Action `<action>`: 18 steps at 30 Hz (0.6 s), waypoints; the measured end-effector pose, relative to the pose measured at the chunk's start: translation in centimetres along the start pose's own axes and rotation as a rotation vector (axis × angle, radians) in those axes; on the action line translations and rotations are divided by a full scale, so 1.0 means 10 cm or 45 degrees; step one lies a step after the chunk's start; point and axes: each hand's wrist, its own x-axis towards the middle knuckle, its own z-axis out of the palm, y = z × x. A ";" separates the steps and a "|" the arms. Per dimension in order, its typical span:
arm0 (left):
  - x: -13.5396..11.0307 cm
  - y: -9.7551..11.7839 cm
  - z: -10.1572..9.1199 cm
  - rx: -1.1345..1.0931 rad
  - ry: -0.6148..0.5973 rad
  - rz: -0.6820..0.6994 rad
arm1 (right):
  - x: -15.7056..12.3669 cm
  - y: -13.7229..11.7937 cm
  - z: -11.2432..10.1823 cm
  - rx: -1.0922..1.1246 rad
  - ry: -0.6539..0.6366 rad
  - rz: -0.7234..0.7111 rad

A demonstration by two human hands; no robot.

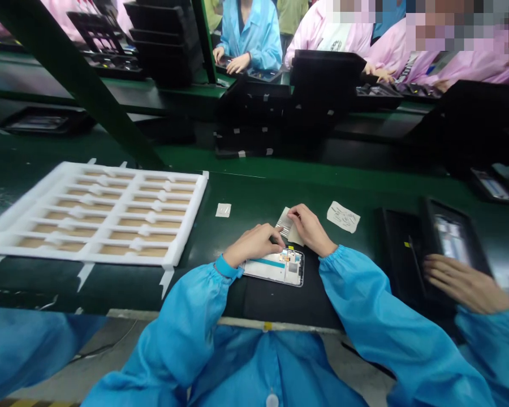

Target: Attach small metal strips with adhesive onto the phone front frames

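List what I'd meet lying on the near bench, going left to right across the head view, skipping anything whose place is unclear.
White slotted tray → small pale square → opened phone-like device → marked paper scrap → black tray with a small yellow mark.

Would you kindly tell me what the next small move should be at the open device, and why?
Probably peel a strip from the pale sheet: the right hand seems to hold the sheet, and the left hand has its fingertips close by, over the open device. Whether one is already loose is too small to tell.
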 end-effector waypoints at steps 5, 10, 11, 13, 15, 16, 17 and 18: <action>-0.05 -0.03 0.04 -0.008 0.072 0.048 | -0.38 -0.17 -0.39 0.002 -0.014 0.016; -0.25 0.00 0.04 0.024 0.247 0.154 | -1.19 -0.20 -0.50 -0.362 -0.078 -0.002; -0.30 0.03 0.03 0.030 0.271 0.181 | -1.31 -0.19 -0.47 -0.425 -0.087 0.003; -0.42 0.12 0.04 0.052 0.332 0.206 | -1.45 -0.18 -0.41 -0.439 -0.079 0.033; -0.54 0.21 0.09 0.135 0.458 0.232 | -1.50 -0.17 -0.36 -0.317 -0.024 0.082; -0.59 0.25 0.14 0.207 0.531 0.264 | -1.50 -0.17 -0.35 -0.237 0.018 0.109; -0.64 0.28 0.21 0.292 0.603 0.311 | -1.49 -0.17 -0.34 -0.163 0.064 0.142; -0.69 0.30 0.27 0.379 0.669 0.368 | -1.48 -0.17 -0.34 -0.103 0.104 0.181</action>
